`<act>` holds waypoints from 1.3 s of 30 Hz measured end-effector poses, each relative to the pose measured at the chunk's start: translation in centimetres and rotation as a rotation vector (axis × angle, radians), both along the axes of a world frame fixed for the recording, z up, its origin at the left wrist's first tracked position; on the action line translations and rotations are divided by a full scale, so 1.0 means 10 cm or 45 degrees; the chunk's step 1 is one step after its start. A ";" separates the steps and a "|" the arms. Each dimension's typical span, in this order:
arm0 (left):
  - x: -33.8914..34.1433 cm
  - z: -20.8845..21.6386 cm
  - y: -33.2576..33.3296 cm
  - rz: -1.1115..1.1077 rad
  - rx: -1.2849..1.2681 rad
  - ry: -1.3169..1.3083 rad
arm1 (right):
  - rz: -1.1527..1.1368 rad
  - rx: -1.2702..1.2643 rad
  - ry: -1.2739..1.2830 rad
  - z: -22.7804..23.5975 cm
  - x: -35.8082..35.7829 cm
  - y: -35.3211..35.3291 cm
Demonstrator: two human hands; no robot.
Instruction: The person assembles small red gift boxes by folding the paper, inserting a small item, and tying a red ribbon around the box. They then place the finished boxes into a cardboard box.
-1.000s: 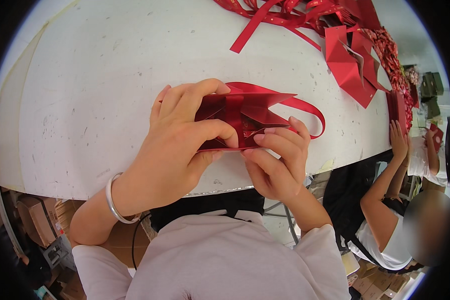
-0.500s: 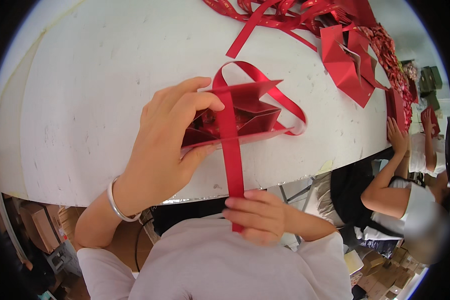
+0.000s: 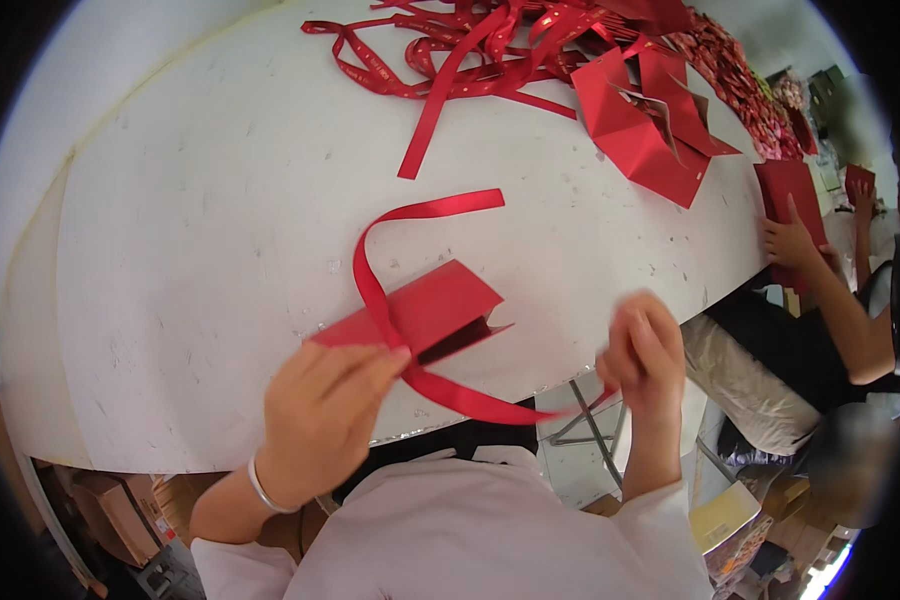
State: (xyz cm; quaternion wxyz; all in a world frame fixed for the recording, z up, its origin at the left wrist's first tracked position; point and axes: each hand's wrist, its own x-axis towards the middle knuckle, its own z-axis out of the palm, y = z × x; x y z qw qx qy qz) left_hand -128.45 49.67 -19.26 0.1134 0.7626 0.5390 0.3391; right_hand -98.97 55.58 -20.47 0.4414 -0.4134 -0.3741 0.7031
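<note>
A small red paper gift box point(image 3: 430, 305) lies in front of me on the white table, its folded end facing right and partly gaping. A red satin ribbon point(image 3: 368, 275) crosses it, one end curling over the table beyond. With its fingers closed, my left hand point(image 3: 325, 415) pinches the ribbon against the near edge of the box, hiding the box's left end. To the right, my right hand point(image 3: 645, 345) is raised and closed, blurred a little by motion. The ribbon's other length runs toward it past the table edge; the fingers hide its tip.
Loose red ribbons point(image 3: 490, 55) lie heaped at the far side. Beside them rests an unfolded red box point(image 3: 645, 130). A co-worker's hand point(image 3: 790, 245) holds a red box point(image 3: 792, 195) at the right. Cardboard boxes point(image 3: 115, 515) stand below the table on the left.
The box has turned over and been brought nearer, now showing a closed red face. The ribbon no longer loops beyond it. My right hand has moved up and right.
</note>
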 end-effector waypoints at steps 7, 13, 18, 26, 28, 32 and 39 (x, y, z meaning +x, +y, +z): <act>-0.02 0.03 -0.04 -0.107 -0.174 -0.156 | 0.464 1.003 -1.399 -0.31 -0.83 0.93; -0.11 -0.07 -0.02 -0.105 -0.537 -0.565 | 0.786 1.019 -1.362 -0.03 -1.05 1.11; -0.11 -0.01 0.04 -0.046 -0.741 -0.977 | 0.911 0.433 -0.251 1.55 -0.93 0.71; -0.07 0.14 0.27 -0.656 -0.574 -0.302 | 0.926 0.879 -0.433 1.85 -1.58 0.80; -0.07 0.15 0.23 -0.573 -0.576 -0.288 | 0.881 0.794 -0.473 1.79 -1.68 0.96; -0.09 0.00 0.11 -0.490 -0.639 -0.414 | 0.868 0.199 -0.074 1.56 -1.64 1.23; -0.12 0.24 0.16 -0.626 -1.004 -0.362 | 0.862 0.068 -0.184 1.12 -1.68 1.45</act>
